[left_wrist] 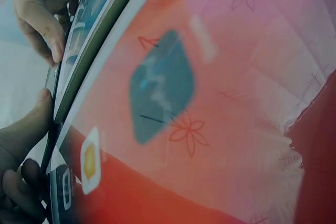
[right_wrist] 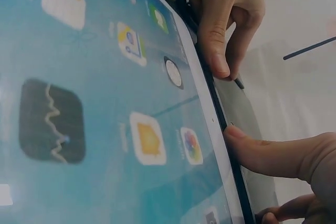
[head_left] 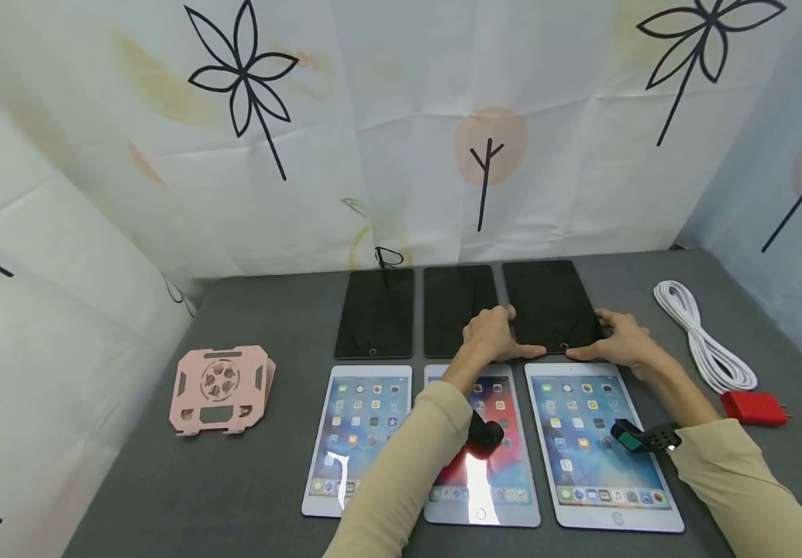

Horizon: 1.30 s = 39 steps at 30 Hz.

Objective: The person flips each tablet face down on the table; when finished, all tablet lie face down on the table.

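Note:
My left hand (head_left: pixel 494 335) holds the left edge of the rightmost black tablet (head_left: pixel 550 302) in the back row, its thumb stretched along the near edge. Opposite it, my right hand (head_left: pixel 624 339) holds the lower right corner, thumb also against the near edge. The tablet lies on the grey table with its screen dark. Just in front is a white tablet (head_left: pixel 599 434) showing app icons. My left forearm passes over the middle white tablet (head_left: pixel 512 465). Both wrist views show the thumbs close to the dark tablet's edge, behind a large lit screen.
Two more black tablets (head_left: pixel 374 314) stand left in the back row, above another lit white tablet (head_left: pixel 359 434). A pink slotted stand (head_left: pixel 221 390) sits at left. Coiled white cable (head_left: pixel 703 337) and a red charger plug (head_left: pixel 754 408) lie at right. A patterned cloth (head_left: pixel 401 139) hangs behind.

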Each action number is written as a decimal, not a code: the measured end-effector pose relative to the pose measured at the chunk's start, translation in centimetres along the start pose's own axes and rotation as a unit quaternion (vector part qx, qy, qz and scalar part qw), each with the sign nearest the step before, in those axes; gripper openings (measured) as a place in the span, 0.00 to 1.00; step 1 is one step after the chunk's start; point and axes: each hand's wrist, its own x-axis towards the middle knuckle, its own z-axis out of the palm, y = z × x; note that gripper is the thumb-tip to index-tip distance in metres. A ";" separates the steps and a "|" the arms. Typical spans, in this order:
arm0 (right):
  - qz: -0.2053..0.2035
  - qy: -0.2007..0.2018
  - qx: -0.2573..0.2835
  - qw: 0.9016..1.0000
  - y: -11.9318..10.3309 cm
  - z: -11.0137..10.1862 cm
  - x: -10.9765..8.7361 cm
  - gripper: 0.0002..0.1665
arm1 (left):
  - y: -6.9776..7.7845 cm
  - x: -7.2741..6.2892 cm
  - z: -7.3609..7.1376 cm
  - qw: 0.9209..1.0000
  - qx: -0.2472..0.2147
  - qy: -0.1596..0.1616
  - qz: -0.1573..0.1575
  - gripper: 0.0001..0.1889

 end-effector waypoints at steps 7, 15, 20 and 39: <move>0.011 -0.003 0.026 1.000 -0.1 0.0 0.3 0.66 | -0.4 0.1 -0.1 0.999 -0.045 -0.010 0.002 0.50; -0.040 0.012 0.057 0.998 -0.5 0.7 -0.3 0.60 | -0.7 -0.2 0.1 0.992 -0.124 -0.028 -0.004 0.50; -0.049 0.024 0.062 0.997 -0.9 1.1 -0.7 0.63 | -0.6 -0.4 0.2 0.984 -0.170 -0.045 -0.005 0.50; -0.106 0.083 0.072 0.988 -0.8 0.6 -1.8 0.66 | 0.6 -0.7 0.3 0.984 -0.176 -0.016 -0.003 0.46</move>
